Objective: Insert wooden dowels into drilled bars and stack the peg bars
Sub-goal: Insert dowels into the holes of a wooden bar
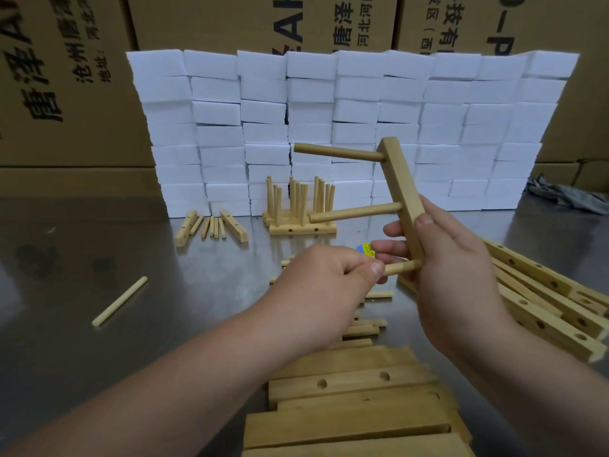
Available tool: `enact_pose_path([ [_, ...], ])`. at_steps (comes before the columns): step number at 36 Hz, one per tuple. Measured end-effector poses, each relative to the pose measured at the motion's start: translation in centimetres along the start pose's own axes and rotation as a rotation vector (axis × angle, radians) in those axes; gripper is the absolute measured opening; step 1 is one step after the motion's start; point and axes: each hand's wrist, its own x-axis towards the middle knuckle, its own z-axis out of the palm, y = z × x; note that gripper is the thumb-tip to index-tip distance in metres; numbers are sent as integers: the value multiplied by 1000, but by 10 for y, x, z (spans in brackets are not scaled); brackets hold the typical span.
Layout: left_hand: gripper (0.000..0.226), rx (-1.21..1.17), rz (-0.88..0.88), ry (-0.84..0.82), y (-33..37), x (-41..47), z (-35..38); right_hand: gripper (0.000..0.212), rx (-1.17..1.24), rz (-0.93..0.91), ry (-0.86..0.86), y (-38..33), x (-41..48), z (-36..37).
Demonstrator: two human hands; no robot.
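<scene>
Seating the third round wooden dowel point(400, 267) into the pale drilled wooden bar point(400, 179).
Fingers of the left hand point(326, 275) pinch it, those of the right hand point(451, 258) wrap the bar; a straight push home looks next.

- Behind your pale wooden peg-bar stack point(301, 222) stood a wall of white rectangular foam blocks point(329, 127).
- To your right lay pale drilled wooden bars point(543, 301); to your left, one round wooden dowel point(120, 301).

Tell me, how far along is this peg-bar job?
Done: a small stack of finished peg bars stands by the white foam blocks. In hand: the right hand holds a bar with two dowels seated while the left hand pinches a third dowel at its last hole. Left: many empty drilled bars lie nearby, plus loose dowels.
</scene>
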Motion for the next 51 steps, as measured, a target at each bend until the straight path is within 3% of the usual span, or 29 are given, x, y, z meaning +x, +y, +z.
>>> enact_pose_path([
  [11, 34, -89, 24, -23, 4, 4, -7, 29, 76, 212, 29, -5, 12, -5],
  [16, 34, -353, -36, 144, -3, 15, -25, 24, 257, 352, 111, -13, 23, -7],
  [19, 23, -238, -73, 250, -13, 24, -32, 22, 320, 472, 148, -20, 28, -11],
  [21, 20, -109, -77, 284, -22, 30, -34, 25, 328, 586, 71, -24, 28, -12],
  [26, 67, 51, -112, 161, -34, 32, -42, 32, 290, 824, -218, -28, 22, -13],
  [29, 78, 85, -62, 59, -34, 32, -52, 27, 276, 890, -320, -31, 20, -10],
  [32, 67, 194, -44, -56, -31, 31, -65, 34, 297, 944, -409, -32, 20, -9],
  [36, 39, 119, -1, -72, -28, 30, -76, 39, 373, 980, -442, -33, 20, -10],
  [42, 22, 130, 93, 49, -26, 31, -86, 42, 455, 961, -412, -31, 21, -11],
  [46, 23, 201, 148, 112, -26, 31, -88, 52, 532, 922, -416, -29, 21, -11],
  [51, 16, 259, 99, 211, -30, 36, -90, 54, 641, 750, -248, -24, 25, -11],
])
